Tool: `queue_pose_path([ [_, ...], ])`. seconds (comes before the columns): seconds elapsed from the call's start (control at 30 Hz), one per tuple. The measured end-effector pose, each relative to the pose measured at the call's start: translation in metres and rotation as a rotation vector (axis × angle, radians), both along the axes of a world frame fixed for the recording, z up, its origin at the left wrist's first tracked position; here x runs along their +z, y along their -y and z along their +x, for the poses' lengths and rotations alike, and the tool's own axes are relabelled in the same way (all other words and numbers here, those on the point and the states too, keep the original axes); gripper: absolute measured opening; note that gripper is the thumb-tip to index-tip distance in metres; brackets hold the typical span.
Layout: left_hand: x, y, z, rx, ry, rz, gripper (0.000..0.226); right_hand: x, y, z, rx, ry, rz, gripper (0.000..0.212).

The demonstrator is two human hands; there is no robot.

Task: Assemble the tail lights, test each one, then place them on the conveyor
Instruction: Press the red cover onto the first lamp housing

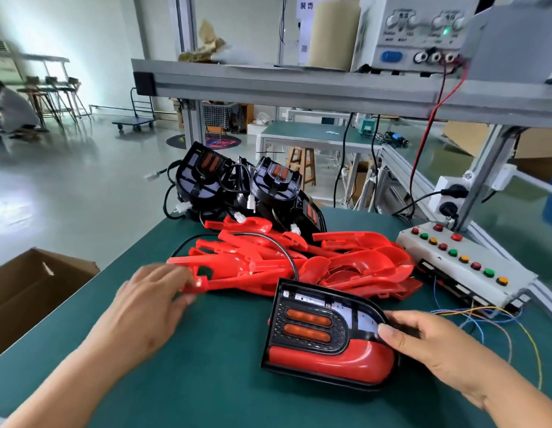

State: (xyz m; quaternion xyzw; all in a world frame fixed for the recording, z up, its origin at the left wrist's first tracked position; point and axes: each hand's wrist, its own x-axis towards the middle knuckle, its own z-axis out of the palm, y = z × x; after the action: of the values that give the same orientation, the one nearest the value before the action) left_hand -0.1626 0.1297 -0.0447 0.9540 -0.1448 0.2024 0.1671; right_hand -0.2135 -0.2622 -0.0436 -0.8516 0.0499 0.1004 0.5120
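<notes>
1. Grips with right hand [429, 344] the right edge of black-housed tail light with red lens and two orange bars [318, 335], thumb on its face, fingers curled behind; unit resting on green table mat [207, 381].
2. Pinches with left hand [148, 307], left of that tail light, the end of a loose red plastic lens [207, 284]; somewhat blurred.
3. Shows heaped red plastic lenses [345, 264] just behind the tail light, stacked black housings with wires [237, 186] farther behind.
4. Shows white push-button box [463, 264] right of it, brown cardboard box [31, 288] well left.
</notes>
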Motion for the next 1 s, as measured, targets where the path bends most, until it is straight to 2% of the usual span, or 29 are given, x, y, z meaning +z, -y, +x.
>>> queue_pose_path([
  [0.1, 0.026, 0.012, 0.007, -0.104, 0.040, -0.262, 0.016, 0.009, 0.001, -0.001, -0.083, 0.074, -0.077, 0.057],
  [0.17, 0.043, 0.029, 0.016, -0.198, -0.034, -0.502, 0.010, 0.014, 0.001, -0.001, -0.105, 0.117, -0.104, 0.033],
  [0.23, 0.061, 0.052, 0.022, -0.389, -0.113, -0.732, 0.019, 0.018, -0.001, 0.000, -0.104, 0.176, -0.117, 0.012],
  [0.27, 0.069, 0.065, 0.025, -0.482, -0.122, -0.774, 0.025, 0.021, -0.002, 0.001, -0.103, 0.206, -0.112, 0.003],
  [0.37, 0.091, 0.107, 0.036, -0.665, -0.181, -0.697, 0.034, 0.037, -0.012, 0.002, -0.122, 0.349, -0.017, 0.007],
  [0.4, 0.097, 0.122, 0.040, -0.714, -0.259, -0.651, 0.036, 0.045, -0.017, 0.002, -0.121, 0.394, 0.062, 0.008],
  [0.5, 0.105, 0.166, 0.044, -0.905, -0.623, -0.512, 0.040, 0.060, -0.032, 0.001, -0.010, 0.454, 0.361, 0.029],
  [0.6, 0.101, 0.196, 0.040, -0.905, -0.794, -0.568, 0.035, 0.060, -0.043, 0.002, -0.081, 0.465, 0.489, 0.026],
  [0.67, 0.095, 0.200, 0.038, -0.770, -0.734, -0.578, 0.032, 0.055, -0.044, 0.003, -0.214, 0.430, 0.641, 0.016],
  [0.77, 0.083, 0.177, 0.034, -0.650, -0.478, -0.248, 0.036, 0.046, -0.038, 0.002, -0.397, 0.294, 0.988, 0.009],
  [0.83, 0.075, 0.155, 0.026, -0.607, -0.336, -0.158, 0.026, 0.039, -0.034, -0.002, -0.466, 0.244, 1.105, 0.019],
  [0.87, 0.071, 0.145, 0.020, -0.578, -0.289, -0.193, 0.019, 0.036, -0.035, -0.005, -0.469, 0.230, 1.108, 0.021],
  [0.93, 0.061, 0.133, 0.013, -0.517, -0.277, -0.265, 0.021, 0.027, -0.038, -0.010, -0.428, 0.208, 1.054, 0.022],
  [1.0, 0.049, 0.127, 0.009, -0.468, -0.308, -0.252, 0.023, 0.018, -0.041, -0.015, -0.381, 0.214, 0.849, 0.028],
])
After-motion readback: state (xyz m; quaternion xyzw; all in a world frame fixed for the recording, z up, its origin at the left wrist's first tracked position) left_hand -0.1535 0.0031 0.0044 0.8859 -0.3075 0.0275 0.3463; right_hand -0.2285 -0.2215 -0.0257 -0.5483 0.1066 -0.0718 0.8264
